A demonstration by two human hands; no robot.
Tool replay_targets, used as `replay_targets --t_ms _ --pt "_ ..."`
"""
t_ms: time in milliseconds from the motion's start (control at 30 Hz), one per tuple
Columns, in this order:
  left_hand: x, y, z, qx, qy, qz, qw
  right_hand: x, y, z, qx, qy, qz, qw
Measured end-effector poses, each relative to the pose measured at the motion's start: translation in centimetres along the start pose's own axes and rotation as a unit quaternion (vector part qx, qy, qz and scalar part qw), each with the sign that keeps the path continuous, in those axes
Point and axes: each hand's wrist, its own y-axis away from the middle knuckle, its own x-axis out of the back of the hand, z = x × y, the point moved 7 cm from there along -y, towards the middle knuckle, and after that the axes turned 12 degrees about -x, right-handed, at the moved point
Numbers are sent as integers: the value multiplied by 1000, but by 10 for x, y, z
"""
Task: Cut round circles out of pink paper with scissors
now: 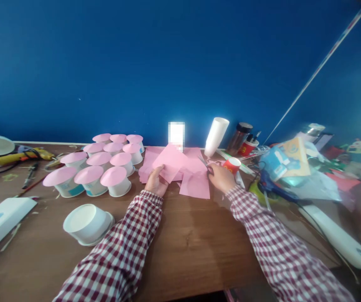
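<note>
My left hand [157,181] pinches a square of pink paper [171,161] by its lower left corner, holding it tilted above other pink sheets [195,184] on the table. In my right hand [222,178] is a pair of scissors [203,161], its blades pointing up and left, apart from the held paper. A red paper cup [232,165] stands just behind my right hand. To the left, several white cups [117,187] stand upside down in rows, each topped with a pink paper cone [113,175].
Two white tubs [86,222] lie near my left forearm. A white power strip [1,222] is at the left, a yellow glue gun [23,156] behind it. A stack of white cups [216,136] leans by the blue wall. Clutter and a blue glue gun [274,184] fill the right.
</note>
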Motion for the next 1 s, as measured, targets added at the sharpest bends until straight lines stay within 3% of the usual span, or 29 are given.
replay_targets --t_ms 67,133,200,267,333,433,600,667,733,900,1000 --pt "1 0 -2 14 0 6 1000 2 1 -2 5 -105 14 994" --pt "1 1 -5 26 -3 5 1000 1 5 -8 6 -276 -13 961" --pt "-1 4 -8 36 -16 -4 999 -10 9 -15 -39 -459 -90 883" --pt "-3 8 -11 45 -42 -13 998 -19 14 -24 -80 -564 -145 809" --pt "-6 12 -14 47 -76 -36 995 -24 18 -31 -86 -608 -159 773" --pt "-10 15 -18 31 -115 -56 991 -25 19 -36 -48 -603 -143 784" --pt "-12 16 -21 -18 -153 -67 986 -14 25 -33 19 -474 0 880" --pt "-13 17 -22 -35 -172 -71 982 -10 29 -35 30 -434 40 900" --pt "-15 18 -22 -43 -189 -78 978 -8 31 -36 30 -444 47 895" --pt "-14 20 -24 -19 -202 -81 976 -8 28 -29 -2 -528 36 849" --pt "-15 19 -24 -20 -217 -94 971 -11 26 -26 -4 -538 6 843"
